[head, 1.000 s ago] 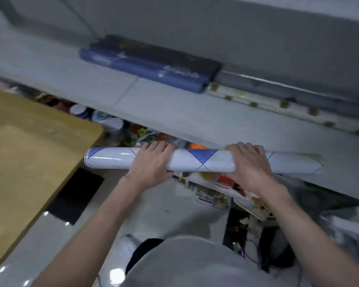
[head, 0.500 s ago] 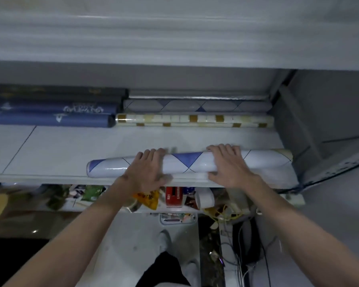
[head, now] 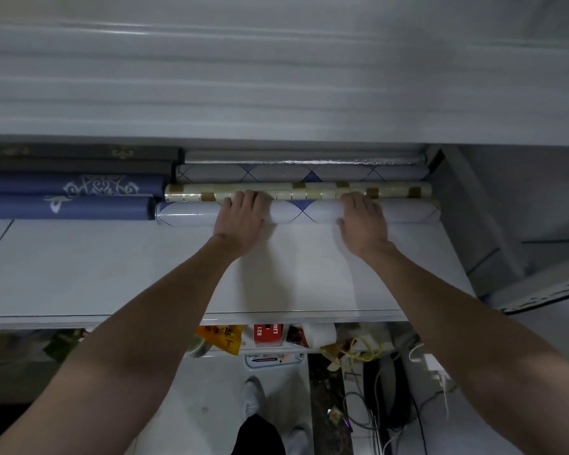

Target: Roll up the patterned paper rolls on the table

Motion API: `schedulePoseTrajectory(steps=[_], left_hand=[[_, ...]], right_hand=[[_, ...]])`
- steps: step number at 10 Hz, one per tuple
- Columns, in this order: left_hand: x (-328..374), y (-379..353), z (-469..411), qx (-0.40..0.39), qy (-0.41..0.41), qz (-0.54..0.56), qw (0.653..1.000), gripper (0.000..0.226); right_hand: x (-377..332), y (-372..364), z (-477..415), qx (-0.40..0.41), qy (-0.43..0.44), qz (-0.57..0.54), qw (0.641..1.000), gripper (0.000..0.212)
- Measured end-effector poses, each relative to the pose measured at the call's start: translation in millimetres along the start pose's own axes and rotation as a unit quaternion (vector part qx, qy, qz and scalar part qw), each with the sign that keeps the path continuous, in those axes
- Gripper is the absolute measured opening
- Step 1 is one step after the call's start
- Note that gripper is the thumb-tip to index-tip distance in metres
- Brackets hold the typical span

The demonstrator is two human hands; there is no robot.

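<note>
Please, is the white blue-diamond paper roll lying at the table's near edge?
No, the white roll lies back against the cream gold-checked roll.

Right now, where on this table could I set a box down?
Free: the white tabletop from its near edge up to the blue rolls and the diamond-patterned roll that the left hand and right hand hold, widest at the left. Crowded: the back strip by the wall, where that roll lies right beside the beige mosaic roll.
</note>
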State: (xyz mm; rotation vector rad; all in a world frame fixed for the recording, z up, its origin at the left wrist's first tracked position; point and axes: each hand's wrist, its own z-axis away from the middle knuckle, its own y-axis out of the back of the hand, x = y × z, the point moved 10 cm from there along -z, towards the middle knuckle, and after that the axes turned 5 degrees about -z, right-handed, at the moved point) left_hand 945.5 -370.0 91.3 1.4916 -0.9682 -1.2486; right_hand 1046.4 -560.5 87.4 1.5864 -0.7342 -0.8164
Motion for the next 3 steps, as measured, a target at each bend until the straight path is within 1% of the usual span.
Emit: schedulePoseTrajectory(steps=[1,2,3], left_hand=[[-2.8,-4.0,-8.4,-0.008,0.027,0.036,0.999,0.045],[-4.0,5.1,-1.6,0.030,0.030,0.136,0.990,0.049],[4.2,27.8,45.6,0.126,0.034,0.254,0.958,0.050]], right_hand=[[2.1,-1.6,-3.3,-0.001,-0.008,-0.033,0.999,0.044],[-4.6,8.3,-2.3,0.001,-0.019,-0.047,0.999,0.060],[-28.5,20.8,30.0,0.037,-0.017,-0.177,0.983,0.064]])
